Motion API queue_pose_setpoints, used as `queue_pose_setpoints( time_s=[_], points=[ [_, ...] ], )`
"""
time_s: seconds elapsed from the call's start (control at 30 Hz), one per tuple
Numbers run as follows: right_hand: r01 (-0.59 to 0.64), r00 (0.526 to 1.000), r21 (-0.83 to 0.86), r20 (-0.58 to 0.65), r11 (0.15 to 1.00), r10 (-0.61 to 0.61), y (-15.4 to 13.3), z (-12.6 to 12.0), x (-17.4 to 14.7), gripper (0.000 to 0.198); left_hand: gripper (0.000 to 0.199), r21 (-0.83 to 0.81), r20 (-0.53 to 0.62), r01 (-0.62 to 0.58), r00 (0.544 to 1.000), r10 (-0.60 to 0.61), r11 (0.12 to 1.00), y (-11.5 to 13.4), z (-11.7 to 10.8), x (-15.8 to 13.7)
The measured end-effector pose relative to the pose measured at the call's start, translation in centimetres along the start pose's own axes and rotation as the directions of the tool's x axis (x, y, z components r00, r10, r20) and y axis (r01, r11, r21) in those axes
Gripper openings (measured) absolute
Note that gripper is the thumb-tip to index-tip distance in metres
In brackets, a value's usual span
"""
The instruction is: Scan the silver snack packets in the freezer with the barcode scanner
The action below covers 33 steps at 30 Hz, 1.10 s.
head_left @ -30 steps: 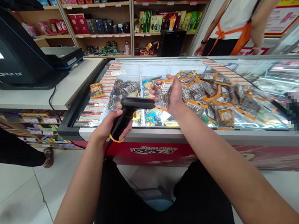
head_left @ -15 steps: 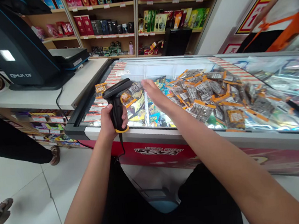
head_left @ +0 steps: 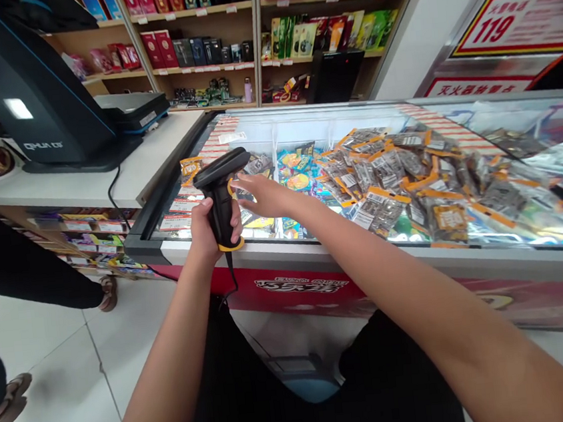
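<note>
Left hand (head_left: 206, 231) is wrapped around the grip of a black barcode scanner (head_left: 221, 192) with a yellow base ring, upright over the front-left edge of the freezer lid (head_left: 316, 251); right hand (head_left: 264, 196) is empty, fingers loose, just beside the scanner head above the glass. Clear floor behind and left; the counter (head_left: 82, 181) with the "QHUA" terminal (head_left: 33, 96) boxes in the left. Readable: "119" on the red-yellow sign (head_left: 517, 18); orange-striped snack packets (head_left: 409, 184) lie piled on the glass, well right.

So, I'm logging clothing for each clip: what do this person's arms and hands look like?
Both forearms are bare, with no sleeves in view. The left hand and right hand wear no gloves, and no rings, watch or bracelets show. Dark clothing covers the body below.
</note>
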State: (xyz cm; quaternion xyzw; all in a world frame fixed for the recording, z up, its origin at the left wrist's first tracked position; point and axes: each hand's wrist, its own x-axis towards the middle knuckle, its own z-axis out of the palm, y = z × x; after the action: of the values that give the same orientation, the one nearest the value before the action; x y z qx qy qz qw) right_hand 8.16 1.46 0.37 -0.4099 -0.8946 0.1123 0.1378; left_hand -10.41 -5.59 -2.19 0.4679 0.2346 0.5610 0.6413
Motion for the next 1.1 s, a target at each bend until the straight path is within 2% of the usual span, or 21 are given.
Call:
queue_pose_setpoints(
  time_s=[0.1, 0.13, 0.23, 0.27, 0.33, 0.47, 0.57, 0.63, 0.7, 0.77, 0.8, 0.83, 0.87, 0.93, 1.0, 1.03, 1.07, 1.1],
  points=[
    [-0.196, 0.972, -0.104, -0.155, 0.975, 0.179, 2.3, -1.5, -2.8, 0.048, 0.056, 0.006, 0.022, 0.019, 1.0, -0.019, 1.0, 0.1, 0.1, 0.0],
    [-0.286, 0.94, -0.126, -0.231, 0.95, 0.252, 3.3, -2.2, -4.0, 0.046, 0.056, 0.008, 0.031, 0.023, 0.999, -0.023, 1.0, 0.1, 0.1, 0.0],
    [-0.533, 0.794, -0.116, -0.409, 0.838, 0.449, 6.4, -4.2, -7.8, 0.047, 0.058, 0.009, 0.06, 0.016, 0.998, -0.016, 1.0, 0.0, 0.2, 0.0],
    [-0.58, 0.763, -0.125, -0.43, 0.805, 0.483, 7.3, -4.6, -8.8, 0.047, 0.06, 0.011, 0.067, 0.01, 0.998, -0.011, 1.0, 0.0, 0.2, 0.0],
    [-0.623, 0.739, -0.152, -0.436, 0.768, 0.514, 8.7, -5.1, -10.3, 0.046, 0.061, 0.02, 0.071, 0.005, 0.997, -0.006, 1.0, -0.1, 0.2, 0.0],
    [-0.61, 0.763, -0.229, -0.43, 0.759, 0.483, 9.5, -5.1, -11.2, 0.041, 0.059, 0.063, 0.046, 0.003, 0.999, -0.006, 0.998, -0.1, 0.4, 0.0],
    [-0.597, 0.76, -0.185, -0.44, 0.78, 0.478, 8.9, -5.3, -10.8, 0.032, 0.057, 0.071, 0.03, -0.006, 1.0, 0.004, 0.997, 0.0, 0.6, -0.1],
    [-0.595, 0.721, -0.068, -0.484, 0.801, 0.495, 8.4, -5.6, -10.5, 0.023, 0.056, 0.06, 0.034, -0.013, 0.999, 0.011, 0.998, 0.0, 0.8, -0.1],
    [-0.548, 0.662, 0.104, -0.552, 0.83, 0.506, 8.2, -6.0, -10.0, 0.015, 0.055, 0.049, 0.038, -0.02, 0.999, 0.019, 0.999, -0.1, 0.8, -0.2],
    [-0.422, 0.6, 0.331, -0.596, 0.844, 0.533, 8.1, -6.4, -9.4, 0.012, 0.055, 0.044, 0.039, -0.022, 0.999, 0.021, 0.999, -0.1, 0.8, -0.2],
    [-0.331, 0.581, 0.462, -0.587, 0.823, 0.564, 8.1, -6.6, -9.0, 0.015, 0.055, 0.04, 0.041, -0.019, 0.999, 0.018, 0.999, -0.1, 0.8, -0.2],
    [-0.23, 0.576, 0.599, -0.552, 0.767, 0.604, 8.0, -6.7, -8.5, 0.019, 0.055, 0.036, 0.045, -0.015, 0.999, 0.013, 0.999, -0.2, 0.7, -0.2],
    [-0.13, 0.589, 0.73, -0.487, 0.671, 0.645, 7.8, -6.8, -8.1, 0.024, 0.055, 0.031, 0.05, -0.01, 0.999, 0.009, 0.999, -0.2, 0.7, -0.2],
    [0.028, 0.655, 0.928, -0.297, 0.371, 0.695, 7.2, -6.8, -7.4, 0.028, 0.056, 0.022, 0.058, -0.004, 0.998, 0.003, 1.0, -0.3, 0.5, -0.2],
    [0.111, 0.732, 0.993, -0.114, 0.047, 0.672, 6.2, -6.7, -7.0, 0.029, 0.057, 0.021, 0.075, -0.003, 0.997, 0.001, 1.0, -0.4, 0.3, -0.2],
    [0.13, 0.765, 0.989, -0.057, -0.068, 0.641, 5.6, -6.6, -6.9, 0.031, 0.057, 0.025, 0.09, 0.0, 0.996, -0.003, 1.0, -0.4, 0.3, -0.2],
    [0.141, 0.794, 0.98, -0.026, -0.143, 0.608, 5.0, -6.5, -6.9, 0.034, 0.058, 0.031, 0.107, 0.007, 0.994, -0.011, 0.999, -0.4, 0.2, -0.3],
    [0.146, 0.816, 0.973, -0.016, -0.18, 0.577, 4.4, -6.4, -6.9, 0.04, 0.058, 0.04, 0.127, 0.017, 0.992, -0.022, 0.999, -0.4, 0.2, -0.3]
  ],
)
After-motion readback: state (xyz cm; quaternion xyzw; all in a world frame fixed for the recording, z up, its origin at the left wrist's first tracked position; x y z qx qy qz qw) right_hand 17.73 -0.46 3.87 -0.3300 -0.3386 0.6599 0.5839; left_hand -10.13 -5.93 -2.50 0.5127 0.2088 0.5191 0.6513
